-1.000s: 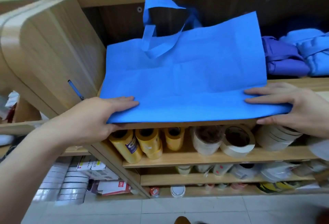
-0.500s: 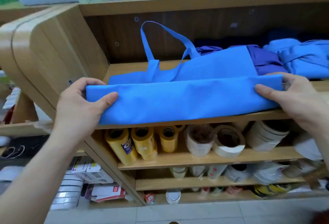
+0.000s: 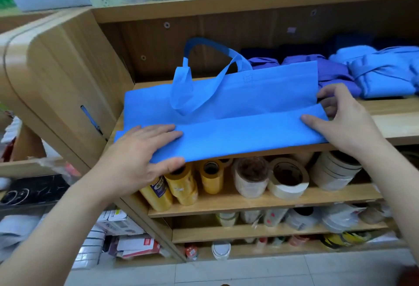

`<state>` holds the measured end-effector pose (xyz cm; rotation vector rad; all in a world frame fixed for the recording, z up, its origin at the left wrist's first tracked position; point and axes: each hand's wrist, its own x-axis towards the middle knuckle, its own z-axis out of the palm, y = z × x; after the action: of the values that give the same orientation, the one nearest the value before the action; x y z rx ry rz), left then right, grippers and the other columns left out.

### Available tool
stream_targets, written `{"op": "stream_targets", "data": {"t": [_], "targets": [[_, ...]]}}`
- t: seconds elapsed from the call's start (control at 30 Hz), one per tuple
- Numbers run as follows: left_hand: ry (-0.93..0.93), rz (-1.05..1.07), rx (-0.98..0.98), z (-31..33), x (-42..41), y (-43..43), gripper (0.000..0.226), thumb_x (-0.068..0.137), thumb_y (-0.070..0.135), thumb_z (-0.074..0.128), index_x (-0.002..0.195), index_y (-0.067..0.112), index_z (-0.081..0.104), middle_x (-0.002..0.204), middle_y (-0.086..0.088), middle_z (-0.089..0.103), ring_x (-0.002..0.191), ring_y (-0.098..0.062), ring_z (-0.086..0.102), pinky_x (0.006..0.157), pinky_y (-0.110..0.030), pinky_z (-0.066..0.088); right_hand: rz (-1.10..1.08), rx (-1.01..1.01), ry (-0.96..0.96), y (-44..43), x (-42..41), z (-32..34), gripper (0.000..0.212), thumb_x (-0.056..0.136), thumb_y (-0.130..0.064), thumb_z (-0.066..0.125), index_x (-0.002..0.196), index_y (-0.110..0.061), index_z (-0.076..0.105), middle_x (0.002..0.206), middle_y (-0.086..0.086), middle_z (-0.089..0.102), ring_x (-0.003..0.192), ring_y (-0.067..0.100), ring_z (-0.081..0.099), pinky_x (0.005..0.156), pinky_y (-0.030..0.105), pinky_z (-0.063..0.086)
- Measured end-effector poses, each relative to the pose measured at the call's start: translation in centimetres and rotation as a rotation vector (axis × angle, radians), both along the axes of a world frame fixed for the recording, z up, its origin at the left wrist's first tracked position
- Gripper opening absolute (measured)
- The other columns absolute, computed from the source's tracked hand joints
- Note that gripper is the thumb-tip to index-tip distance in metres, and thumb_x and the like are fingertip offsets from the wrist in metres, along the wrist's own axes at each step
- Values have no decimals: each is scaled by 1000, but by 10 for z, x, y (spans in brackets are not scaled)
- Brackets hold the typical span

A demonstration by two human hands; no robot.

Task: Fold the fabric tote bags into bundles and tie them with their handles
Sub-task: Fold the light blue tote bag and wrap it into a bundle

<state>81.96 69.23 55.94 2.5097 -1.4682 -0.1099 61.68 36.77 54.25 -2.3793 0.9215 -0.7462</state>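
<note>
A bright blue fabric tote bag (image 3: 249, 136) lies flat on the wooden shelf (image 3: 396, 124), its lower part folded up into a long strip along the front edge. The two handles (image 3: 192, 95) loop up at the back left. My left hand (image 3: 140, 156) holds the strip's left end, with fingers flat on top and thumb under the overhanging edge. At the right end, my right hand (image 3: 347, 122) grips the strip, thumb on top and fingers curled behind its upper edge.
Tied blue bundles (image 3: 383, 74) and purple bundles (image 3: 331, 70) sit at the back right of the same shelf. Yellow rolls (image 3: 181, 185) and tape rolls (image 3: 288, 179) fill the shelf below. The cabinet's curved side panel (image 3: 68, 81) stands to the left.
The bag lay unfolded a second ago. Both hands lifted its front edge and folded it back; the strip now lies flatter, and my left hand has spread out on it.
</note>
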Motion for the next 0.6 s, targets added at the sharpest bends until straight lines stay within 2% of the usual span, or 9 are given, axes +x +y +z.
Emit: {"op": "stream_targets", "data": {"t": [0.1,0.2,0.23,0.3,0.37,0.43,0.5,0.57,0.6], "targets": [[-57,-46,115,-4,6,3,88,72,81,50,149,46,23,156,26,14,145,3,12,120,-30,5,149,-296,-20,3,0,-2,32,79,-13,75,108,-22,63,118,9,52,113,35,47,96,30,29],[-31,-13,75,4,11,4,69,88,34,67,144,50,30,153,27,24,143,3,21,119,-27,12,424,-213,39,5,-6,2,11,88,-26,67,96,-34,69,119,-8,64,119,15,56,101,22,35],[-13,-9,68,7,13,4,68,89,23,65,142,52,33,150,30,27,140,4,25,117,-23,15,480,-117,96,3,-10,5,15,86,-44,67,99,-38,70,122,-17,63,122,3,53,103,16,34],[37,12,78,18,14,5,65,91,12,60,134,57,42,140,38,34,130,7,36,109,-17,27,577,-42,229,-1,-19,10,52,67,-71,68,112,-46,67,130,-31,55,128,-13,41,106,9,25],[111,62,95,31,17,3,53,93,12,58,122,57,55,124,41,47,114,7,50,98,-18,41,602,-49,265,-5,-25,14,60,59,-74,74,115,-52,65,132,-39,51,129,-17,37,107,4,21],[170,81,93,45,24,2,33,94,19,61,100,50,68,98,38,64,94,7,59,87,-24,49,571,12,197,-4,-27,18,45,60,-67,74,104,-59,67,123,-38,58,122,-15,47,103,1,26],[207,65,123,54,30,1,21,94,24,62,80,38,71,74,27,66,75,6,59,73,-23,47,536,106,154,-5,-30,21,43,58,-83,66,96,-63,67,111,-37,64,111,-16,55,95,-1,33],[259,37,197,63,32,-1,17,94,23,62,82,34,69,73,23,65,69,6,56,64,-14,42,497,154,104,-2,-31,22,43,59,-87,61,86,-56,72,92,-36,68,91,-18,60,80,-4,37],[286,14,259,68,31,-2,18,94,24,62,91,40,67,80,29,64,75,10,56,67,-12,42,474,188,79,-3,-31,22,33,68,-77,66,79,-47,75,77,-31,69,75,-15,61,69,-3,38]]}}
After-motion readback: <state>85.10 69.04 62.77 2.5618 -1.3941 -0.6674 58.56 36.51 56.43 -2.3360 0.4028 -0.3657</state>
